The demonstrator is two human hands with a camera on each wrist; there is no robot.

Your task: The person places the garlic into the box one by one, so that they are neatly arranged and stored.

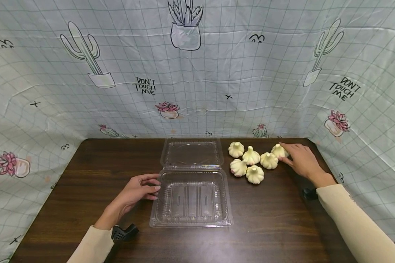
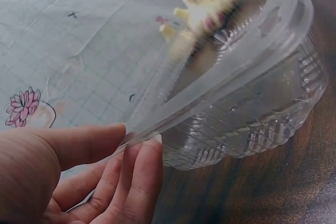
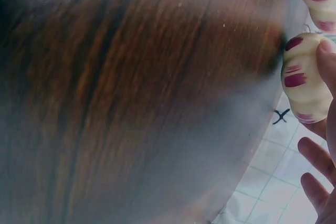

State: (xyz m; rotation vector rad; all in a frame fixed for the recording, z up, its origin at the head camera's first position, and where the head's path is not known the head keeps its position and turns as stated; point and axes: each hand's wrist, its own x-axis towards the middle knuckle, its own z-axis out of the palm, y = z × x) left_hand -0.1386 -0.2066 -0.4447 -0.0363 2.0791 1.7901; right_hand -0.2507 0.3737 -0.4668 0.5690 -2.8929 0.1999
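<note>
A clear plastic clamshell container (image 1: pixel 192 223) stands on the table with its lid folded back. At its left edge my left hand (image 1: pixel 139 190) pinches the rim between thumb and fingers; the left wrist view shows the container's wall (image 2: pixel 247 124) rising beyond that grip. Over at the far right, my right hand (image 1: pixel 303 160) holds a garlic bulb (image 1: pixel 278 150) between thumb and fingers. Purple streaks mark this held garlic bulb (image 3: pixel 302 85) in the right wrist view. Several other garlic bulbs (image 1: pixel 255 174) sit close together between the container and my right hand.
The dark wooden table (image 1: pixel 270 223) ends at a patterned cloth backdrop (image 1: pixel 210 73) that surrounds its back and sides. The open lid (image 1: pixel 192 164) reaches the table's back edge. A black wrist device (image 1: pixel 125 232) is on the left arm, another wrist device (image 1: pixel 310 194) on the right.
</note>
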